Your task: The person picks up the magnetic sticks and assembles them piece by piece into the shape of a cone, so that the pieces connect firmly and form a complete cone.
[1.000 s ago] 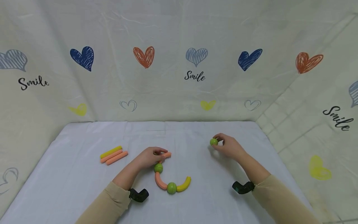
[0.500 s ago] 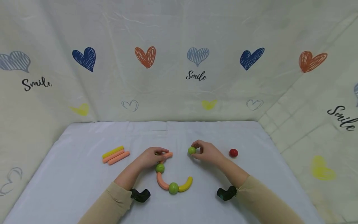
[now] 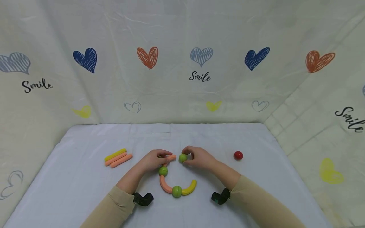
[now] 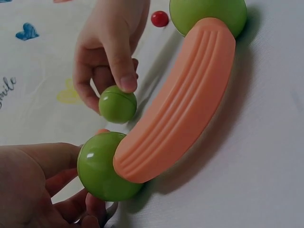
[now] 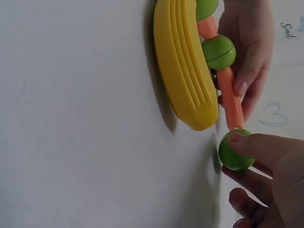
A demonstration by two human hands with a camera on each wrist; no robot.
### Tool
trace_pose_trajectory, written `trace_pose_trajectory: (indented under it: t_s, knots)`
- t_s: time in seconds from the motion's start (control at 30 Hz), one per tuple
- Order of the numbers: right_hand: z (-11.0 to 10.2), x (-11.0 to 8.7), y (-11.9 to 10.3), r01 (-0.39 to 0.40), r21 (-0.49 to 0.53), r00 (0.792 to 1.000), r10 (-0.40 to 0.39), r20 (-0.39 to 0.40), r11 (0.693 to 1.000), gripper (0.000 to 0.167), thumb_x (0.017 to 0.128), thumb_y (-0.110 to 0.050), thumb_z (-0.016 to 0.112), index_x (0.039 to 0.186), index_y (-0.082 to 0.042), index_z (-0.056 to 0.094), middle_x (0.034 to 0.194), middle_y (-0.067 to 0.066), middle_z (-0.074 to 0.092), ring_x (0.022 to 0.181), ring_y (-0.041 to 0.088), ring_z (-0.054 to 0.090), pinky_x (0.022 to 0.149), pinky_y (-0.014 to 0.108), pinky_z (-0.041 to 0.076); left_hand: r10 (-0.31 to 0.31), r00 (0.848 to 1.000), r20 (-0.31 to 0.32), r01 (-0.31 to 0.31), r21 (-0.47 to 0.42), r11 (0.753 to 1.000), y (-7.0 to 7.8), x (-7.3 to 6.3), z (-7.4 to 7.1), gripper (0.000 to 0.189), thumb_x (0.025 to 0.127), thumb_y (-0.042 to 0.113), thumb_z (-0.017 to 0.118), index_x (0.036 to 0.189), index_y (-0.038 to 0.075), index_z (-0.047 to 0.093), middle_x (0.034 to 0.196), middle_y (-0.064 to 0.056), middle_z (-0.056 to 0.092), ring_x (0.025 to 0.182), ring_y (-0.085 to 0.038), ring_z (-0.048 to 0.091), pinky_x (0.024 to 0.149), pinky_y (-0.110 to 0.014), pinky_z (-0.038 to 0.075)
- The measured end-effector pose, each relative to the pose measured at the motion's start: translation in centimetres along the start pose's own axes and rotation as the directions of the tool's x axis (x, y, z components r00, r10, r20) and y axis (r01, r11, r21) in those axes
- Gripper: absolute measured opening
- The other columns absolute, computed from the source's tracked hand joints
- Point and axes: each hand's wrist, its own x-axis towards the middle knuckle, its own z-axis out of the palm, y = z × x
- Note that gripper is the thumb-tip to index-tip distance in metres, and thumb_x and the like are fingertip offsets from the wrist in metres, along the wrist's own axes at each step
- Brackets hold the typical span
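Note:
On the table lies a C-shaped chain of toy pieces: a curved yellow rod (image 3: 189,187), a green ball (image 3: 177,191), a curved orange rod (image 3: 164,185) and another green ball (image 3: 163,171). From this upper ball a second orange rod (image 5: 230,99) runs on. My left hand (image 3: 153,160) holds that rod between thumb and fingers, covering part of it in the head view. My right hand (image 3: 199,157) pinches a third green ball (image 3: 182,158) by its sides, right at the rod's free end, which it overlaps in the right wrist view.
A red ball (image 3: 238,155) sits to the right on the white-covered table (image 3: 85,196). Two straight orange sticks (image 3: 121,161) and a yellow stick (image 3: 115,154) lie side by side at the left. A curtain (image 3: 174,88) printed with hearts hangs behind the table.
My right hand has carried the green ball leftward toward the chain, uncovering the red ball at the right. My left hand keeps its hold on the orange rod.

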Motion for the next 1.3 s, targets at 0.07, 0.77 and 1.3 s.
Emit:
trace_pose_trajectory:
  t_s: [0.07,0.77,1.3]
  knots:
    - [0.2,0.1,-0.2,0.006,-0.014,1.000,-0.006,0.007,1.000,0.033,0.087,-0.021,0.078,0.116,-0.017,0.064,0.116,0.000,0.067,0.096,0.016,0.059,0.085,0.035,0.050,-0.010,1.000,-0.006,0.010,-0.004,1.000,0.0,0.0,0.0,0.027,0.095,0.025,0.068,0.122,0.022,0.071,0.106,-0.001,0.063,0.091,-0.017,0.055,0.078,-0.034,0.047]
    - [-0.5,0.3,-1.1,0.050,-0.040,0.998,-0.051,-0.021,0.998,0.036,0.087,-0.026,0.078,0.121,-0.018,0.067,0.109,-0.004,0.065,0.077,0.014,0.051,0.068,0.030,0.045,0.004,1.000,-0.001,-0.004,0.008,1.000,0.1,-0.3,-0.1,0.028,0.095,0.024,0.067,0.122,0.021,0.071,0.109,-0.003,0.064,0.093,-0.018,0.056,0.080,-0.036,0.048]
    - [-1.4,-1.5,-0.5,0.051,-0.009,0.999,-0.051,-0.010,0.999,0.025,0.087,-0.028,0.078,0.111,-0.024,0.075,0.098,-0.007,0.065,0.079,0.013,0.052,0.067,0.027,0.047,-0.018,1.000,-0.003,0.018,-0.020,1.000,0.2,-0.2,-0.1,0.027,0.095,0.025,0.067,0.122,0.022,0.071,0.107,-0.001,0.063,0.090,-0.018,0.055,0.077,-0.034,0.047]
